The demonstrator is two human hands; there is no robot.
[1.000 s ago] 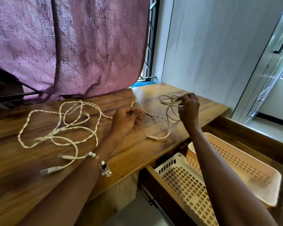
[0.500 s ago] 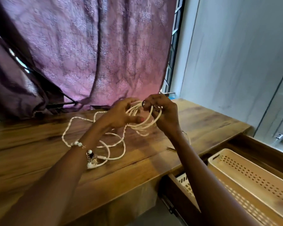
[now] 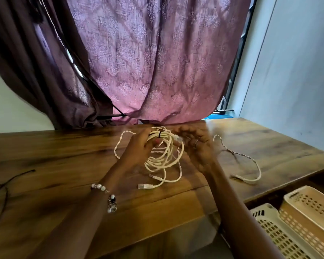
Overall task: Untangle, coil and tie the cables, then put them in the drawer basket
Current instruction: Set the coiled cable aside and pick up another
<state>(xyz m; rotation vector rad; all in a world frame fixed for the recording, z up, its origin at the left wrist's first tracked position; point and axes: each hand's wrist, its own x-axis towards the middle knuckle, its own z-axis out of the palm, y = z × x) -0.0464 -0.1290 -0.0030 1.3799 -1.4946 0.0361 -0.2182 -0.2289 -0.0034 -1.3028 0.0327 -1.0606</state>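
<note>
A white cable is wound into a loose coil that hangs over the wooden table. A black tie wraps the coil's top. My left hand grips the coil at its upper left, beside the tie. My right hand has curled fingers at the coil's upper right, by a plug end. Two more plug ends trail onto the table below. A braided white cable lies loose on the table to the right, and one of its loops shows behind my left hand.
A thin dark cord lies at the table's left edge. In the open drawer at lower right sit a white perforated basket and a beige one. A purple curtain hangs behind the table, and a pale wall stands at right.
The white cable has gone from spread on the table to gathered in a coil between both hands. A black tie now shows round its top. The braided cable lies apart at right.
</note>
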